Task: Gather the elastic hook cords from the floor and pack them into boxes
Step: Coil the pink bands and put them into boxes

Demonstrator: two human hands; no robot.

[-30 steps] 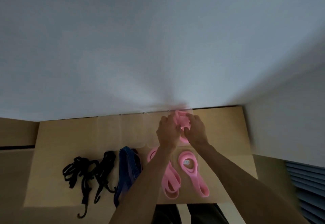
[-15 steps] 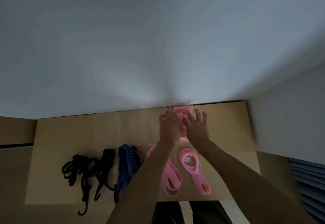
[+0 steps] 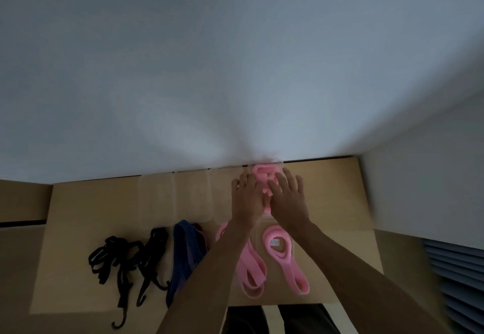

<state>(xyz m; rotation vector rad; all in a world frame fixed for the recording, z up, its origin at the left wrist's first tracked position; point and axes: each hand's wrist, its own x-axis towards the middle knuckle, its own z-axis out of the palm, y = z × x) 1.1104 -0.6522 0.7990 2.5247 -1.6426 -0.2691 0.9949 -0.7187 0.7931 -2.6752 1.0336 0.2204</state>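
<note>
A folded pink cord (image 3: 262, 173) lies in a clear box (image 3: 280, 162) against the wall. My left hand (image 3: 246, 197) and my right hand (image 3: 286, 197) press flat on it, fingers spread. Nearer me on the wooden floor (image 3: 340, 202) lie two more pink cords (image 3: 252, 268) (image 3: 286, 255), a blue cord (image 3: 184, 249) and black hook cords (image 3: 123, 260). Several empty clear boxes (image 3: 172, 197) stand in a row left of the filled one.
A white wall (image 3: 235, 71) rises right behind the boxes. A second wall and a slatted grey panel (image 3: 455, 276) close the right side. My dark trousers (image 3: 275, 318) show at the bottom edge.
My hands held the bunched pink cord above the box, then lowered it in. Their fingers have opened and now lie flat on top of it.
</note>
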